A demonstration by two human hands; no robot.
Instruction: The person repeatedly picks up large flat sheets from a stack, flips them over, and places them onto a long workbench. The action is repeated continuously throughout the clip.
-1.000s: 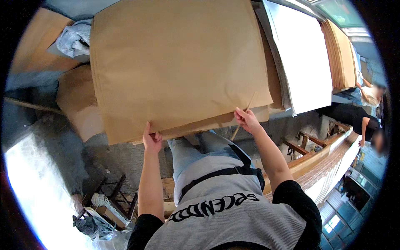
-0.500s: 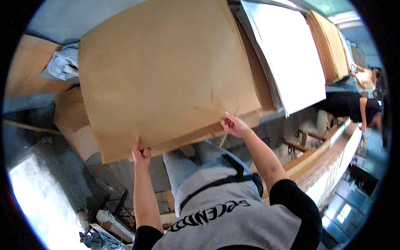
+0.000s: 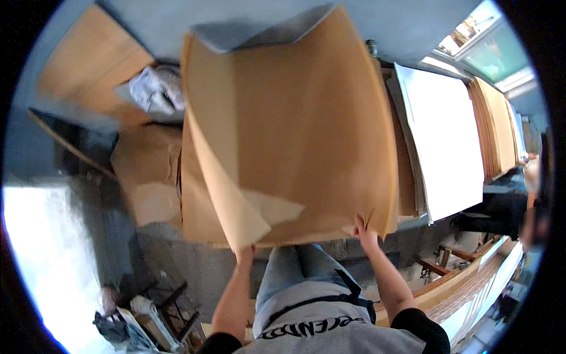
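Observation:
A large sheet of brown paper (image 3: pixel 312 130) billows up in front of me, its far edge lifted and its left side curled inward. My left hand (image 3: pixel 245 253) is closed on the sheet's near edge, by the pointed end of the curl. Toward the near right corner, my right hand (image 3: pixel 366 231) pinches the same sheet, creasing it at the fingers. Beneath the raised sheet, more brown paper (image 3: pixel 197 218) lies flat, its left part showing. The fingertips of my left hand are partly hidden by the paper.
White sheets (image 3: pixel 445 141) lie in a stack to the right, with brown sheets (image 3: pixel 495 127) beyond. A crumpled pale cloth (image 3: pixel 156 88) and a torn brown sheet (image 3: pixel 150 177) are at left. Long wooden beams (image 3: pixel 460 280) run at lower right, near a person in dark clothing (image 3: pixel 495 215).
The brown sheet, flat before, is now bowed up with its left side curled over. Both hands have moved nearer to me and closer together in the picture. The view has shifted.

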